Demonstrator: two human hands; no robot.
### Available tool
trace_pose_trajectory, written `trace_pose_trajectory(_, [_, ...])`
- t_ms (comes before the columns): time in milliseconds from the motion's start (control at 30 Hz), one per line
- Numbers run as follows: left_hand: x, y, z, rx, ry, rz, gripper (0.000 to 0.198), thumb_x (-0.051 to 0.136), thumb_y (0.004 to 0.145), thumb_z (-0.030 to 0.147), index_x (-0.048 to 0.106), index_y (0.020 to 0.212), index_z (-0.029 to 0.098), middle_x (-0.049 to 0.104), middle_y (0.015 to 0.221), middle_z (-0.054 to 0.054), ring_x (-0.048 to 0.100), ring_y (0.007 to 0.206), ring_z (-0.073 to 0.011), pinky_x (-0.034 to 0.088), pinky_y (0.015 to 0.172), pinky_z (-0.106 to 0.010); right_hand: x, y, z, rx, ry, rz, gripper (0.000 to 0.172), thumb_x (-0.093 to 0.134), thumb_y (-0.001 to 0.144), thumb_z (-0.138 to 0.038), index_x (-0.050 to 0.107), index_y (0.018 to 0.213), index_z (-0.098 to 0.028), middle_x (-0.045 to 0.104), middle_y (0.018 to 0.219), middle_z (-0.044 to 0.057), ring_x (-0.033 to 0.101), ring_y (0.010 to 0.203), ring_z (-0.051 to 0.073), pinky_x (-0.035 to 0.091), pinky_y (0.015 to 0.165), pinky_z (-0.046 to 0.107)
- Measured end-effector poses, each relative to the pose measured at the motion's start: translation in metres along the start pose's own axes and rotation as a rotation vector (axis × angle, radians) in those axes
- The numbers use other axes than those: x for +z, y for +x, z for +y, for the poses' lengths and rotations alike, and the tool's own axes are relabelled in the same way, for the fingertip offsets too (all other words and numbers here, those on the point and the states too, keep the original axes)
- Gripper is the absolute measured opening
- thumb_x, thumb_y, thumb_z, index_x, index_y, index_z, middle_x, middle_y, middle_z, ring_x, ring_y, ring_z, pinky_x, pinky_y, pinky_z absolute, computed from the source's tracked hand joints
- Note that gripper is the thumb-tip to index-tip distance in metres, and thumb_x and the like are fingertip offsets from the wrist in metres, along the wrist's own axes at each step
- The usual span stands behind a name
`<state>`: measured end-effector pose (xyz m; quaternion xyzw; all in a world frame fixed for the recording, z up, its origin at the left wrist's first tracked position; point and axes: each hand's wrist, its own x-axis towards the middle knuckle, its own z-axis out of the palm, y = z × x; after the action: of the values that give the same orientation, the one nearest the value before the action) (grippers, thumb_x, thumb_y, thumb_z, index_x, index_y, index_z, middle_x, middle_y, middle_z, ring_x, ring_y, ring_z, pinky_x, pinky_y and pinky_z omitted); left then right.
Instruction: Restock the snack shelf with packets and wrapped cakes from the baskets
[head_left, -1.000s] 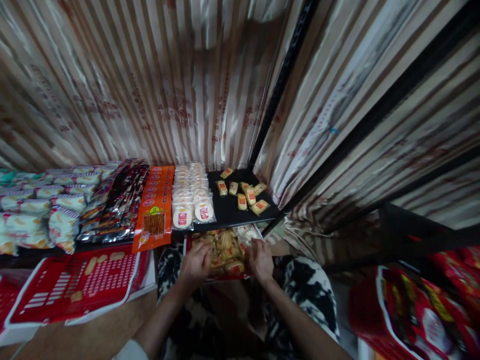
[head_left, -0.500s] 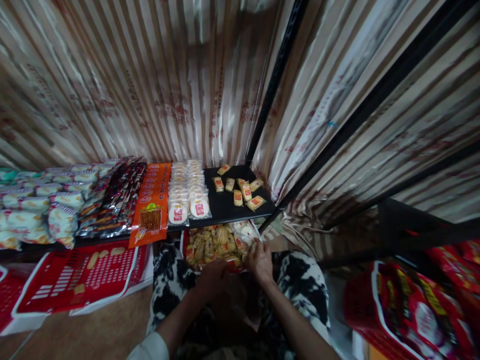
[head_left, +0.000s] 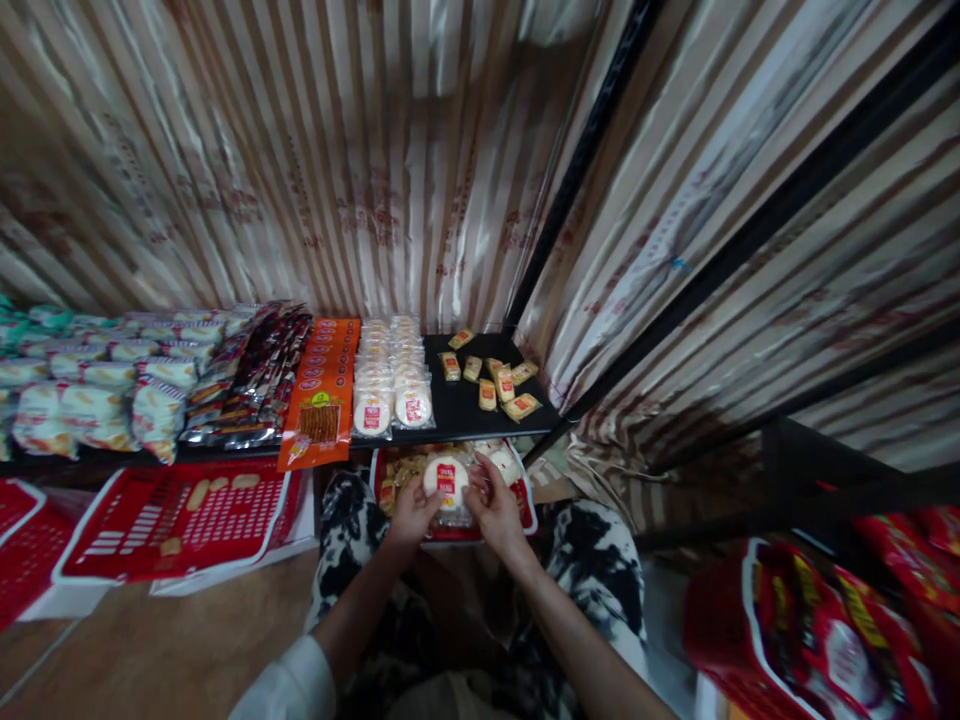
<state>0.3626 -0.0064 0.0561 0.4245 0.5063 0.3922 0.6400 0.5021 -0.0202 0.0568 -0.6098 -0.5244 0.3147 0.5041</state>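
Note:
A round white cracker pack (head_left: 445, 482) with a red label is held between both hands, above a red basket (head_left: 531, 500) of wrapped snacks. My left hand (head_left: 412, 512) pinches its left edge; my right hand (head_left: 493, 498) grips its right side. Further white packs (head_left: 504, 460) lie in the basket's right part, beside yellow-wrapped ones. Behind, on the black shelf (head_left: 442, 432), stand two rows of the same white packs (head_left: 393, 375), with several small yellow packs (head_left: 504, 382) scattered to their right.
An orange snack bag (head_left: 321, 400), dark packets (head_left: 259, 375) and white bags (head_left: 105, 395) fill the shelf's left. Red baskets stand below left (head_left: 180, 520) and at right (head_left: 720, 630). Black posts (head_left: 577, 170) rise before a striped curtain (head_left: 322, 150).
A white pack has come up out of the basket into both hands. My left hand has closed on its left side, and the view has shifted slightly left.

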Motion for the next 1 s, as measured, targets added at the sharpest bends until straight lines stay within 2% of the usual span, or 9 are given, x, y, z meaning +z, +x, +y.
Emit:
trace_pose_trajectory(100, [-0.022, -0.006, 0.012, 0.095, 0.172, 0.079, 0.045, 0.058, 0.075, 0.024, 0.053, 0.118, 0.013, 0.069, 0.101, -0.009, 0.066, 0.081, -0.0171, 0.054, 0.068, -0.028, 0.005, 0.000, -0.012, -0.113, -0.209, -0.002, 0.054, 0.053, 0.077, -0.032, 0.046, 0.128, -0.019, 0.060, 0.112, 0.012, 0.058, 0.100, 0.025, 0.050, 0.084, 0.043])
trace_pose_trajectory(200, [-0.045, -0.016, 0.032, 0.287, 0.651, 0.043, 0.045, 0.055, 0.073, 0.017, 0.056, 0.118, 0.021, 0.065, 0.112, -0.006, 0.060, 0.103, -0.0205, 0.047, 0.091, -0.037, 0.005, 0.003, -0.030, -0.321, -0.432, 0.017, 0.054, 0.056, 0.079, -0.035, 0.046, 0.129, -0.019, 0.050, 0.130, 0.013, 0.045, 0.121, 0.029, 0.037, 0.101, 0.050])
trace_pose_trajectory(267, [-0.056, -0.023, 0.046, 0.405, 0.967, -0.040, 0.046, 0.052, 0.074, 0.014, 0.057, 0.119, 0.026, 0.064, 0.114, -0.005, 0.057, 0.106, -0.0216, 0.045, 0.093, -0.038, 0.008, 0.005, -0.040, -0.431, -0.485, -0.108, 0.047, 0.056, 0.081, -0.034, 0.051, 0.126, -0.020, 0.053, 0.129, 0.011, 0.045, 0.120, 0.027, 0.036, 0.102, 0.048])
trace_pose_trajectory(367, [-0.065, -0.031, 0.064, 0.509, 1.226, -0.108, 0.044, 0.047, 0.077, 0.012, 0.057, 0.117, 0.026, 0.065, 0.107, -0.007, 0.059, 0.101, -0.0219, 0.047, 0.088, -0.036, 0.015, 0.008, -0.050, -0.482, -0.475, -0.391, 0.038, 0.057, 0.081, -0.030, 0.057, 0.119, -0.024, 0.063, 0.116, 0.006, 0.054, 0.110, 0.023, 0.043, 0.096, 0.041])
trace_pose_trajectory(467, [-0.071, -0.031, 0.075, 0.540, 1.292, -0.095, 0.039, 0.047, 0.077, 0.012, 0.058, 0.114, 0.021, 0.066, 0.102, -0.008, 0.059, 0.098, -0.0219, 0.046, 0.088, -0.034, 0.024, 0.011, -0.055, -0.406, -0.440, -0.482, 0.036, 0.055, 0.082, -0.025, 0.059, 0.118, -0.026, 0.065, 0.113, 0.006, 0.058, 0.105, 0.022, 0.046, 0.092, 0.040])
trace_pose_trajectory(667, [-0.083, -0.021, 0.078, 0.563, 1.148, 0.111, 0.045, 0.046, 0.080, 0.016, 0.046, 0.124, 0.015, 0.061, 0.110, -0.009, 0.054, 0.105, -0.0227, 0.045, 0.093, -0.036, 0.043, 0.020, -0.054, -0.157, -0.172, -0.377, 0.024, 0.056, 0.077, -0.032, 0.068, 0.096, -0.023, 0.070, 0.096, 0.006, 0.064, 0.089, 0.022, 0.051, 0.081, 0.038])
trace_pose_trajectory(800, [-0.084, -0.012, 0.067, 0.700, 1.052, 0.444, 0.047, 0.044, 0.085, 0.023, 0.039, 0.131, 0.014, 0.047, 0.130, -0.015, 0.041, 0.123, -0.0267, 0.036, 0.103, -0.044, 0.060, 0.029, -0.048, 0.205, 0.169, -0.304, 0.031, 0.062, 0.068, -0.044, 0.067, 0.088, -0.021, 0.070, 0.078, 0.003, 0.063, 0.066, 0.019, 0.049, 0.053, 0.028])
trace_pose_trajectory(867, [-0.082, -0.008, 0.058, 0.755, 1.047, 0.571, 0.044, 0.044, 0.086, 0.023, 0.042, 0.129, 0.013, 0.039, 0.137, -0.016, 0.031, 0.131, -0.0302, 0.032, 0.106, -0.048, 0.068, 0.035, -0.045, 0.308, 0.283, -0.250, 0.035, 0.065, 0.064, -0.046, 0.065, 0.088, -0.020, 0.070, 0.077, 0.004, 0.063, 0.064, 0.019, 0.046, 0.048, 0.026])
trace_pose_trajectory(1000, [-0.076, 0.001, 0.041, 0.796, 1.043, 0.591, 0.042, 0.046, 0.085, 0.023, 0.046, 0.126, 0.014, 0.031, 0.143, -0.017, 0.026, 0.133, -0.0327, 0.033, 0.105, -0.050, 0.088, 0.049, -0.043, 0.335, 0.350, -0.196, 0.035, 0.068, 0.060, -0.044, 0.064, 0.085, -0.020, 0.070, 0.076, 0.004, 0.063, 0.067, 0.019, 0.047, 0.053, 0.027])
